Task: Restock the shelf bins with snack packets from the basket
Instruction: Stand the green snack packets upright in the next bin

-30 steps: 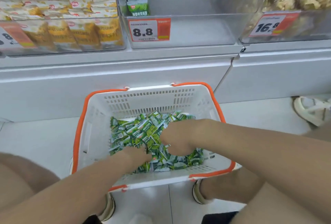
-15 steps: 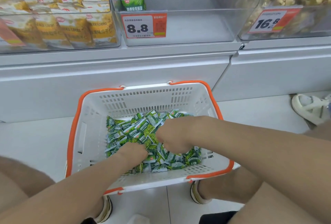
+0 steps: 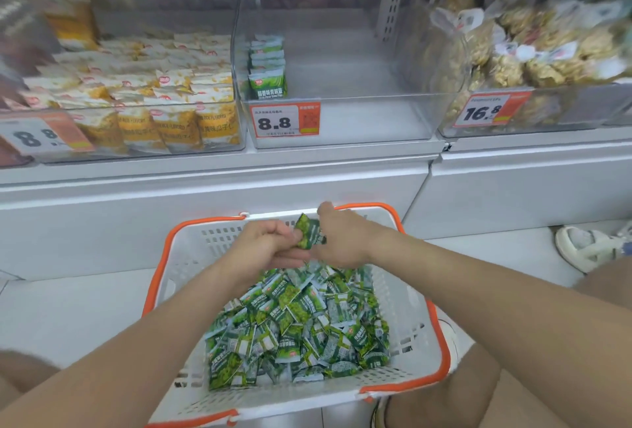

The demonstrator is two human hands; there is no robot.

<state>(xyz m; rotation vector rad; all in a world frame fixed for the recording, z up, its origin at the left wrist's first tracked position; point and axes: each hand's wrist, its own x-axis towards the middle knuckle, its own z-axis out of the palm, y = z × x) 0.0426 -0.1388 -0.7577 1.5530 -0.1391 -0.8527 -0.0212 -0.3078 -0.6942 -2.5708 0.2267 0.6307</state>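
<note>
A white basket with an orange rim (image 3: 410,321) sits on the floor, holding a heap of green snack packets (image 3: 301,328). Above its far edge, my left hand (image 3: 263,244) and my right hand (image 3: 345,239) meet and together hold a small bunch of green packets (image 3: 309,232) between them. On the shelf above stands a clear bin (image 3: 359,99) tagged 8.8, with one short row of the same green packets (image 3: 267,67) at its left side.
The left bin (image 3: 143,109) is full of yellow and white packets. The right bin (image 3: 533,51), tagged 16.8, holds bagged beige snacks. My knees frame the basket. Someone's white sandal (image 3: 588,246) rests on the floor at right.
Both hands have risen out of the packet heap to the basket's far edge, holding green packets. The view has tilted up, showing more of the shelf.
</note>
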